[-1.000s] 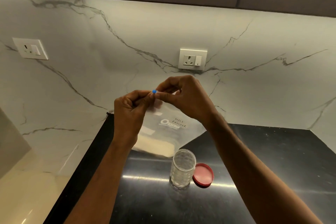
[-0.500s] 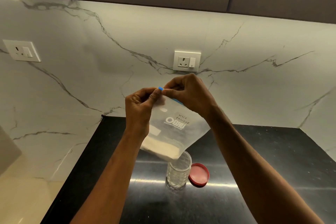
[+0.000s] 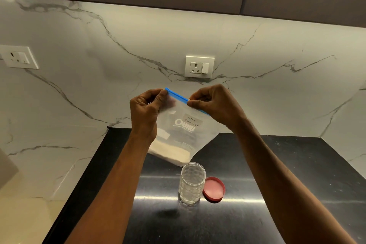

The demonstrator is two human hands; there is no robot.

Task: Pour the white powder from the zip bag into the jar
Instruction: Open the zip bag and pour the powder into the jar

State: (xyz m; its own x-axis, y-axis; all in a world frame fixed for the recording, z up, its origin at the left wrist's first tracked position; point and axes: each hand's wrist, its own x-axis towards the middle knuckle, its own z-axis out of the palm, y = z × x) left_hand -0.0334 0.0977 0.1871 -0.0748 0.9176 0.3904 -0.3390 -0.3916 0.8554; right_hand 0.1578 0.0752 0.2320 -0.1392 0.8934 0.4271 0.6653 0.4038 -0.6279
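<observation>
Here, clear zip bag (image 3: pixel 184 130), blue seal, white powder (image 3: pixel 170 153) pooled low, apparently cream-tinged.

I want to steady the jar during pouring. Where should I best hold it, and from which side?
Probably grip the jar round its middle wall, coming from its left: it stands upright and open, the red lid lies at its right, and the zip bag hangs above its mouth.

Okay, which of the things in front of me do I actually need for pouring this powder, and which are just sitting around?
Needed:
zip bag, held up by left hand and right hand at its blue zip
white powder in the bag's bottom
jar, open, on the counter
red lid, off, beside the jar

Just there:
wall socket
second socket far left
</observation>
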